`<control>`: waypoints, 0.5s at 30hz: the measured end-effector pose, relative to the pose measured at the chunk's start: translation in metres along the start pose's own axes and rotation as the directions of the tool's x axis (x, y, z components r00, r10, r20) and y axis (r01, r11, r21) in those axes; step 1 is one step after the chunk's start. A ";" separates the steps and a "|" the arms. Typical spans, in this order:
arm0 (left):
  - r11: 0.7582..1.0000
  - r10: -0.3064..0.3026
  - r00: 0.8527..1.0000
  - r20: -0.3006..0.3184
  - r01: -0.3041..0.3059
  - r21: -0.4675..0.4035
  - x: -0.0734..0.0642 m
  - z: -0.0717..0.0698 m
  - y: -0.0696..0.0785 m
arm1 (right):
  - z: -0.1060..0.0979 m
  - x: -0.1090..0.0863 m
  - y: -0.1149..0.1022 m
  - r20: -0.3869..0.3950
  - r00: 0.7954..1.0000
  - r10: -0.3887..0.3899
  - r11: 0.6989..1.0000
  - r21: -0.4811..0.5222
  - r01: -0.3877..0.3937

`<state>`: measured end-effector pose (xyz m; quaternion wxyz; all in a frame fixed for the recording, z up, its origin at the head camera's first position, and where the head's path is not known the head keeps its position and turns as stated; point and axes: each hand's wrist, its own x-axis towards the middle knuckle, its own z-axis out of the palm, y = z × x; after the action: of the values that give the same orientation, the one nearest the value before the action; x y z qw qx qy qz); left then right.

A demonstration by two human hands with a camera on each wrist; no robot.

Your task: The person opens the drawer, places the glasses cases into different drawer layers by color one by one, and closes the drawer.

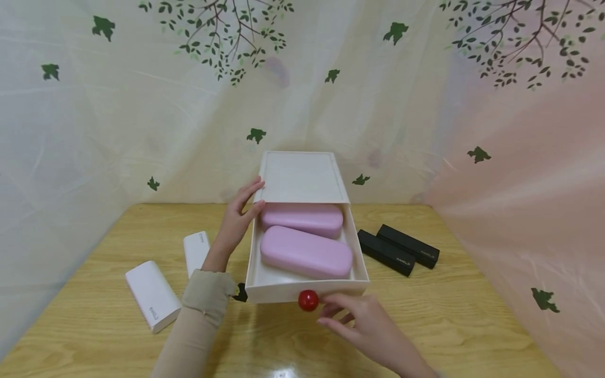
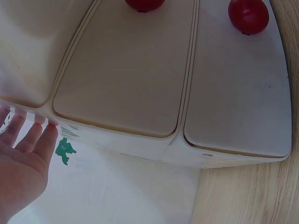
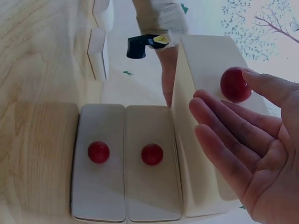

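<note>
A white drawer unit (image 1: 304,176) stands on the table, its top drawer (image 1: 307,290) pulled out. Two pink oblong cases lie inside, the front case (image 1: 306,253) and the rear case (image 1: 302,219). My left hand (image 1: 236,223) rests against the unit's left side, fingers extended; the left wrist view shows fingertips (image 2: 50,128) at its edge. At the drawer front, my right hand (image 1: 366,323) is beside the red knob (image 1: 309,301). One fingertip meets the knob's edge in the right wrist view, while the other fingers (image 3: 229,135) stay loosely extended, not curled round it.
Two lower drawers with red knobs, the middle (image 3: 152,154) and bottom (image 3: 98,152), are shut. White boxes, one nearer (image 1: 153,296) and one farther (image 1: 195,251), lie left. Two black boxes, front (image 1: 386,253) and back (image 1: 408,245), lie right. A printed curtain (image 1: 302,105) hangs behind.
</note>
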<state>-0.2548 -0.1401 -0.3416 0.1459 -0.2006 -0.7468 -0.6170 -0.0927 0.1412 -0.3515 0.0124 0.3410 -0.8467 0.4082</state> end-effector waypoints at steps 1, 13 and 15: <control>1.000 -0.004 1.000 0.000 0.004 0.000 0.000 0.000 0.000 | 0.001 0.000 0.000 -0.008 1.000 0.002 1.000 0.007 -0.002; 1.000 -0.006 1.000 -0.001 0.006 -0.005 0.000 0.001 0.001 | 0.018 0.003 -0.002 -0.120 0.993 0.014 0.999 0.047 -0.009; 1.000 -0.003 1.000 0.000 0.003 -0.003 0.000 0.001 0.000 | 0.022 0.004 -0.003 -0.168 0.986 0.018 0.999 0.045 -0.010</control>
<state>-0.2546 -0.1390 -0.3418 0.1446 -0.1997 -0.7463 -0.6183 -0.0880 0.1224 -0.3632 0.0734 0.2996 -0.8359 0.4540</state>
